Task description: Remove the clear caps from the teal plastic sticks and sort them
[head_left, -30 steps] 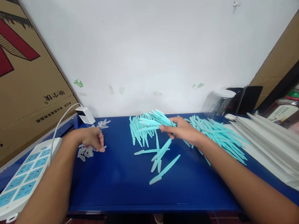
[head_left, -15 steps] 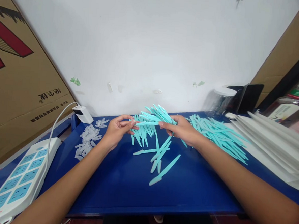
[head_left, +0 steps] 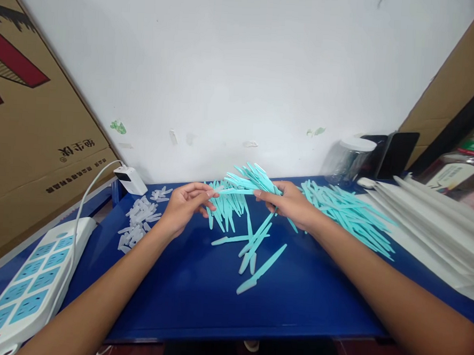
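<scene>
Above the table, my right hand is closed around a fanned bunch of turquoise eyebrow razors. One razor sticks out leftward from under the right thumb. My left hand pinches at that razor's far end, where a small pale cap seems to sit between thumb and forefinger; the fingers partly hide it. Below and behind lies a spread row of turquoise razors. Several razors with pale ends lie loose nearer to me, one razor apart from the others.
Small translucent caps lie piled at left, near a white plug-in device and a power strip. At right are another razor pile, white packets and a lidded clear jar. A cardboard box stands at left.
My left fingers have shifted slightly at the end of the outstretched razor, which now lies nearly level. The right hand keeps its bunch in almost the same place.
</scene>
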